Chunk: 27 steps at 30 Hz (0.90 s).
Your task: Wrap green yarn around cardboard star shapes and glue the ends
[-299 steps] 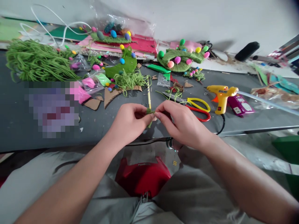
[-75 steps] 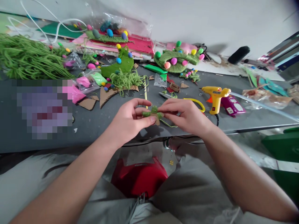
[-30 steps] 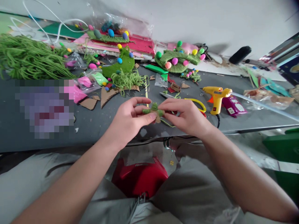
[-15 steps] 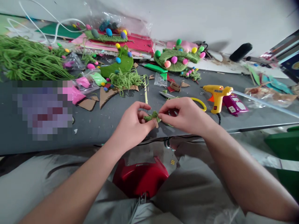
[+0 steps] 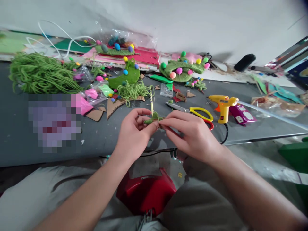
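My left hand (image 5: 132, 134) is closed on a small piece wrapped in green yarn (image 5: 152, 119), gripping it from the left above the table's front edge. At the piece's right end my right hand (image 5: 192, 133) pinches with thumb and forefinger; it seems to hold the yarn, but the strand is mostly hidden. Just behind the hands lie open scissors (image 5: 201, 112) with yellow and red handles and a thin pale yellow striped strip (image 5: 151, 102). Farther back is a loose tangle of green yarn (image 5: 132, 91).
A yellow glue gun (image 5: 223, 107) stands at the right beside a purple packet (image 5: 242, 114). Cardboard scraps (image 5: 95, 115) and plastic bags lie left of the hands. Yarn-covered shapes (image 5: 192, 69) with coloured balls and a big yarn bundle (image 5: 43, 73) sit behind. A red stool (image 5: 146, 192) is below.
The right hand has turned, its fingers now stretched more to the left over the piece. The piece has tilted slightly in the left hand. The view has shifted, showing the scissors' handles more fully.
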Available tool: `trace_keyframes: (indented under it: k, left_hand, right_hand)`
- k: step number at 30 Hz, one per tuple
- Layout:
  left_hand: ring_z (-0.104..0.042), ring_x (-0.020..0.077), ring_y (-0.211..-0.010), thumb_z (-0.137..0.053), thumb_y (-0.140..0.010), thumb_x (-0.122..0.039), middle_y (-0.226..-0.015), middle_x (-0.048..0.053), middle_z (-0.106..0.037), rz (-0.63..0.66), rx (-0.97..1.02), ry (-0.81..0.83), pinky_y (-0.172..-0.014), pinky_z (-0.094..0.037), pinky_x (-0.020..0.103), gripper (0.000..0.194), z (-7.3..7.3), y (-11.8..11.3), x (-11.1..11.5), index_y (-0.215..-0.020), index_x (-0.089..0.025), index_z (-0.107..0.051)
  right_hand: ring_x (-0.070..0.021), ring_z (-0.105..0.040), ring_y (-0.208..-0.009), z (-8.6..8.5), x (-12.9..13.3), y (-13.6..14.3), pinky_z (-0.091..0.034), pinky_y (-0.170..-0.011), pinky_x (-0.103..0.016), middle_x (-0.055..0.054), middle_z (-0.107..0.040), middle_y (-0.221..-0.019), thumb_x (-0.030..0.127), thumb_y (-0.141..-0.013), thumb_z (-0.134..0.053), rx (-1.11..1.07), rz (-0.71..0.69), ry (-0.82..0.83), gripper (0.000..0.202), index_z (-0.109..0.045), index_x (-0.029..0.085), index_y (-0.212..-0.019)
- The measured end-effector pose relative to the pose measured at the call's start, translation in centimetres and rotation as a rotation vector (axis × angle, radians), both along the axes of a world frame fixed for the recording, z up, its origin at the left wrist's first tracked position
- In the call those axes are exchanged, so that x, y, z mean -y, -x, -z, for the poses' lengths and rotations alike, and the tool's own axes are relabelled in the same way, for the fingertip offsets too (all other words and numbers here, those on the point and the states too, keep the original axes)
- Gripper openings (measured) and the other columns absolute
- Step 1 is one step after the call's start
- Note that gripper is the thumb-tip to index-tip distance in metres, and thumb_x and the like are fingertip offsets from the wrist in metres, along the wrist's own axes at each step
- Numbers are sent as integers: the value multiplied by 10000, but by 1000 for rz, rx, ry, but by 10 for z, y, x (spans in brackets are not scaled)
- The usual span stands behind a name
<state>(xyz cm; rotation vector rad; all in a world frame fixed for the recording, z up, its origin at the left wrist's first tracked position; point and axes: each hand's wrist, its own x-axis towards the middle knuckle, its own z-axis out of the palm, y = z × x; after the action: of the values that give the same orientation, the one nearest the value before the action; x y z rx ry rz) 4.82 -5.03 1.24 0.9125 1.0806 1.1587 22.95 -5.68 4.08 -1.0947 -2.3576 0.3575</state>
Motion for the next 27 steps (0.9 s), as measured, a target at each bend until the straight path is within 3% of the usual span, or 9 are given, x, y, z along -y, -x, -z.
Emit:
trace_keyframes:
  k: [4, 11, 22, 27]
  left_hand:
    - [-682, 121, -758, -884, -702, -202, -797, -27, -717, -37, 101, -2, -742, -528, 241, 401, 0, 5, 3, -1011, -188, -628]
    - [-713, 101, -771, -853, -729, -127, -841, -34, -747, -19, 242, 2, -787, -547, 213, 322, -5, 8, 3, -980, -188, -660]
    - [-716, 153, -832, -869, -736, -212, -855, -4, -737, 31, 57, -54, -782, -558, 268, 308, -2, 11, 5, -960, -190, -659]
    - [-730, 181, -803, -860, -742, -228, -824, 11, -744, 140, 25, -18, -777, -564, 298, 345, -5, 12, 5, -999, -185, -634]
  right_hand:
    - [-199, -668, -908, -1, 4, 0, -522, -798, -330, -88, -707, -1040, 148, -959, -555, -65, 0, -37, 203, -723, 180, -1068]
    - [-151, -653, -864, 0, -4, -2, -520, -761, -276, -61, -702, -1006, 83, -939, -571, -229, -21, 57, 209, -723, 192, -1033]
    - [-143, -644, -786, 2, -20, -13, -506, -714, -278, -35, -722, -873, 160, -933, -650, -238, -38, 215, 121, -752, 176, -870]
    - [-147, -655, -814, 2, -24, -17, -504, -727, -277, -31, -737, -904, 160, -939, -634, -185, -71, 270, 146, -777, 193, -938]
